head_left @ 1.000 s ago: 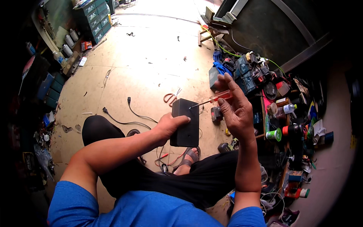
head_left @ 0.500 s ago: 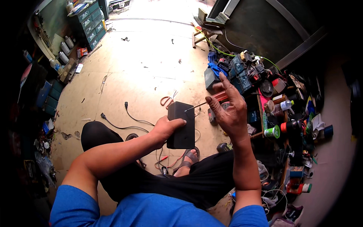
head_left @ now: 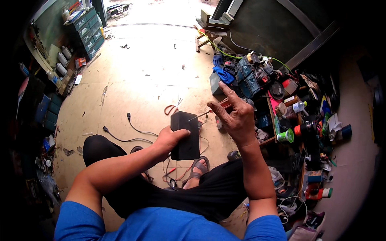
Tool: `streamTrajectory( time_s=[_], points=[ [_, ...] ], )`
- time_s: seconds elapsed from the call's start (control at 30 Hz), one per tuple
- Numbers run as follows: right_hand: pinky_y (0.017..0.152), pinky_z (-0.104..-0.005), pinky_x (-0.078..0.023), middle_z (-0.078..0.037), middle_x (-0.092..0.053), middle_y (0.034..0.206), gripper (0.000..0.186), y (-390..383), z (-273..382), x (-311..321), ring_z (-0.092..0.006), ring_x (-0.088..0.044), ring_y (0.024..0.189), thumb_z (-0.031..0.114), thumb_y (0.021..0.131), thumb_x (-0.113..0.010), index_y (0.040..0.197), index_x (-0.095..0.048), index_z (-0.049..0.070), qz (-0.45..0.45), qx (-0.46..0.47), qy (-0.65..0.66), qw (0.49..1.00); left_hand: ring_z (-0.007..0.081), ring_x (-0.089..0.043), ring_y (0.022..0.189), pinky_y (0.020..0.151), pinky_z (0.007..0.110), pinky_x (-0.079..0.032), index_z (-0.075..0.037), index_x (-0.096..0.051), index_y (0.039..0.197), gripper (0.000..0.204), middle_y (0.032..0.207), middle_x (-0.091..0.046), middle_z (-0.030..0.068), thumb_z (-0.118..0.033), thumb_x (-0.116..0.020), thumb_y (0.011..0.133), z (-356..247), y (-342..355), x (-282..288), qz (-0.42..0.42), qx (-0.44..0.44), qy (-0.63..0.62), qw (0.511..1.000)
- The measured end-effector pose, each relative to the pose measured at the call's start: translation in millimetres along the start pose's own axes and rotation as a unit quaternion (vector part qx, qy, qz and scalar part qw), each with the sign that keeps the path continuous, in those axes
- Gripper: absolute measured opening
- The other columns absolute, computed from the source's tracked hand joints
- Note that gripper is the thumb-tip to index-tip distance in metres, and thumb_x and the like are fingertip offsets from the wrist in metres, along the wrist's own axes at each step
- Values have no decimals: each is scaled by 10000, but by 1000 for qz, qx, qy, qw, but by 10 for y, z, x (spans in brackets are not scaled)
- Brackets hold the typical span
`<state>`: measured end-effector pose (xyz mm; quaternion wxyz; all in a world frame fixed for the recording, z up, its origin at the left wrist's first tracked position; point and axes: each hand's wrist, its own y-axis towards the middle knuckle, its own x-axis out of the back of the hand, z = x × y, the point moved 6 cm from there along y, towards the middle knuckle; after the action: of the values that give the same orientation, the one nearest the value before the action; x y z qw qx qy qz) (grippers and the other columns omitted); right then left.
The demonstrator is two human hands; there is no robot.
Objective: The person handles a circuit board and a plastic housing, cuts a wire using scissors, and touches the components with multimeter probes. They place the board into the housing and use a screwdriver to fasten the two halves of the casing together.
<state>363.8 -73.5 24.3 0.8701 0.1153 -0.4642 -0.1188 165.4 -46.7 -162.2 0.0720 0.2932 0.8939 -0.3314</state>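
Observation:
My left hand (head_left: 169,138) grips a black rectangular box (head_left: 186,146) by its left side, its thumb across the face. My right hand (head_left: 237,118) holds a screwdriver (head_left: 225,103) with a red translucent handle, index finger raised, the handle partly hidden. The slender shaft slants down-left, its tip at the box's upper face. Orange-handled scissors (head_left: 169,109) lie on the floor behind the box. Black plug leads (head_left: 128,136) and thin red wires (head_left: 171,170) lie about my feet.
A cluttered heap of tools, blue gloves (head_left: 223,74), bottles and a green cup (head_left: 285,135) runs along my right. A small wooden stool (head_left: 203,40) stands beside a dark panel (head_left: 273,28). Stacked teal boxes (head_left: 84,32) and spray cans (head_left: 63,60) line the left side, near a bright opening.
Both hands, the box and the screwdriver have shifted left and slightly down in the picture, while the surroundings shift left and upward. Both grips remain.

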Motion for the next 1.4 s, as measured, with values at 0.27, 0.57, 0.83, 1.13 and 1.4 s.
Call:
streamTrajectory(
  time_s=[0.27,0.57,0.83,1.13,1.4],
  points=[
    [953,-332,-601,-216,-782,1185,820,-28,-107,-24,-257,-786,1048,235,956,-854,1634,-462,-8,-11,29,-38,999,273,-767,987,900,423,-629,42,-647,1292,462,1120,-753,170,-262,-715,950,2,10,-31,3,-11,15,1000],
    [816,-401,-606,-226,-777,1050,714,34,-47,-11,-299,-780,887,339,1013,-784,1625,-520,84,-38,50,10,998,255,-739,852,771,400,-619,11,-658,1228,461,987,-724,117,-316,-741,914,22,80,98,-32,-6,12,999],
    [893,-379,-620,-177,-778,1197,758,1,-125,4,-243,-777,972,111,1002,-775,1668,-422,23,-34,48,-49,997,258,-739,825,733,397,-616,1,-665,1190,426,979,-723,111,-320,-729,917,19,54,17,-21,-8,25,999],
    [882,-381,-613,-152,-779,1074,724,-3,-104,-49,-264,-777,949,188,995,-779,1631,-468,33,-42,61,45,996,255,-728,803,736,403,-613,-11,-673,1120,412,931,-716,101,-365,-734,918,24,55,34,-33,0,19,999],
    [880,-379,-615,-152,-792,1086,720,0,-131,-23,-249,-778,933,215,987,-787,1620,-488,42,-34,35,63,997,247,-738,843,772,398,-623,-11,-661,1209,450,987,-720,102,-346,-734,917,13,54,17,-10,2,23,1000]
  ],
)
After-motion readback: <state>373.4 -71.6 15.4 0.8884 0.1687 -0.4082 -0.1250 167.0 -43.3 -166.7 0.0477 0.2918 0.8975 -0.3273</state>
